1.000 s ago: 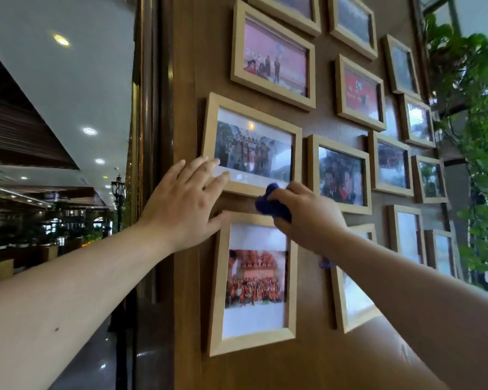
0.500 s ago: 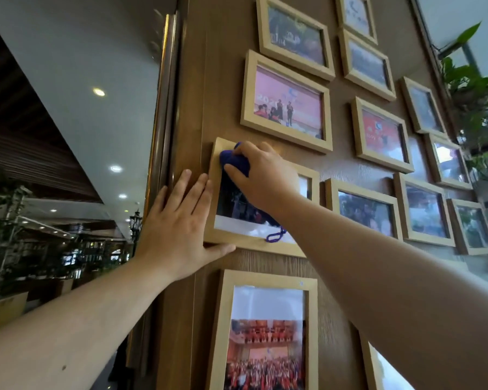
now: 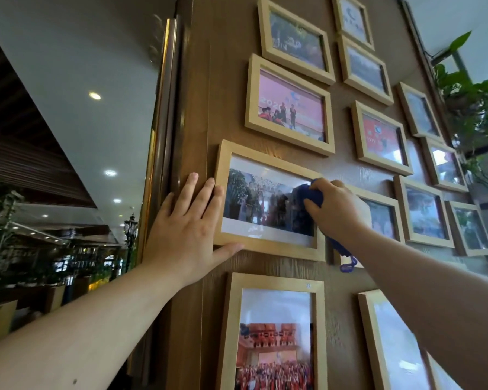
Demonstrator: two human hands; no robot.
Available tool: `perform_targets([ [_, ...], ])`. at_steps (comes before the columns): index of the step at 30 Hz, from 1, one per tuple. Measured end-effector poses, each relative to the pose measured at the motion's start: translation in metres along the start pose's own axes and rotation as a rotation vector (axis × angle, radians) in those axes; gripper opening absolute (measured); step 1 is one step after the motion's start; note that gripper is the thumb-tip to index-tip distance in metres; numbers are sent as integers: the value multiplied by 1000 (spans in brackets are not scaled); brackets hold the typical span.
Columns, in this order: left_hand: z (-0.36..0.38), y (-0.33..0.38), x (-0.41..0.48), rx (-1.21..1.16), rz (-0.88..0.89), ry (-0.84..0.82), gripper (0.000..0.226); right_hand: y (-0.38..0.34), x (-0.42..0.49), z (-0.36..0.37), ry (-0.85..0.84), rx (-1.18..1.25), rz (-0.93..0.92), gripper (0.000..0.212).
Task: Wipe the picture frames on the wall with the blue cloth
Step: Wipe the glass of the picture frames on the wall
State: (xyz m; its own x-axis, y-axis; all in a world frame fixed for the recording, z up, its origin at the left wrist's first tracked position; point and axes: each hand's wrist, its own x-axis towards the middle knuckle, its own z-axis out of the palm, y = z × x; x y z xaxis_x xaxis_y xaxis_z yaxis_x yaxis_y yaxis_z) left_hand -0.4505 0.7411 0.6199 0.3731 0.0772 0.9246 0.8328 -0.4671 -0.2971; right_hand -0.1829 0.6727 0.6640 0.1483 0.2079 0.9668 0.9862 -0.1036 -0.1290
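Several light wooden picture frames hang on a brown wood wall (image 3: 228, 80). My right hand (image 3: 338, 209) is bunched around the blue cloth (image 3: 312, 194) and presses it on the glass at the right end of a wide frame (image 3: 265, 250) holding a group photo. A blue loop of the cloth dangles below my wrist. My left hand (image 3: 186, 232) lies flat, fingers spread, against that frame's left edge, with the thumb under its lower left corner.
A pink-photo frame (image 3: 289, 106) hangs just above, a tall portrait frame (image 3: 273, 333) just below. More frames fill the wall to the right. A leafy plant (image 3: 476, 108) stands at the far right. The wall's corner trim (image 3: 164, 136) runs left of my left hand.
My right hand swept the cloth from the wide frame's upper left corner across the glass to its right end. My left hand stayed on the frame's left edge. The view tilted upward.
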Motion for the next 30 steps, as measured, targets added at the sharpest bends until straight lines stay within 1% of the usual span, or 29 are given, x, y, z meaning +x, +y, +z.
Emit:
perform_targets([
  [2, -1, 0, 0, 0, 4, -1, 99, -23, -2, -1, -15, 86, -55, 30],
  [4, -2, 1, 0, 9, 8, 2, 99, -54, -7, -1, -33, 179, -197, 31],
  [6, -1, 0, 0, 10, 6, 9, 99, -86, -14, 1, -35, 184, -341, 34],
  [7, -1, 0, 0, 9, 5, 15, 98, -95, -16, 1, -29, 173, -378, 35],
  [9, 0, -1, -1, 13, 11, 16, 97, -96, -16, 1, -18, 139, -393, 36],
  [11, 0, -1, 0, 18, 17, 17, 98, -73, -15, 0, -19, 43, -369, 36],
  [14, 1, -1, 0, 17, 3, 14, 100, -29, -20, -3, -58, -109, -214, 35],
  [16, 2, 0, 0, 20, -2, 14, 101, -16, -27, -6, -89, -149, -165, 33],
  [18, 2, 0, -1, 18, -3, 19, 100, -22, -34, -8, -109, -125, -207, 33],
  [22, 1, -1, -1, 21, 3, 27, 100, -76, -45, -9, -162, -2, -452, 34],
  [24, 0, 0, -1, 10, 2, 25, 100, -96, -47, -7, -153, 23, -525, 34],
  [27, -1, 0, -1, 21, 2, 16, 102, -93, -48, -7, -139, 28, -567, 34],
  [30, -1, 0, -1, 46, -1, 8, 103, -67, -48, -6, -155, -24, -591, 36],
])
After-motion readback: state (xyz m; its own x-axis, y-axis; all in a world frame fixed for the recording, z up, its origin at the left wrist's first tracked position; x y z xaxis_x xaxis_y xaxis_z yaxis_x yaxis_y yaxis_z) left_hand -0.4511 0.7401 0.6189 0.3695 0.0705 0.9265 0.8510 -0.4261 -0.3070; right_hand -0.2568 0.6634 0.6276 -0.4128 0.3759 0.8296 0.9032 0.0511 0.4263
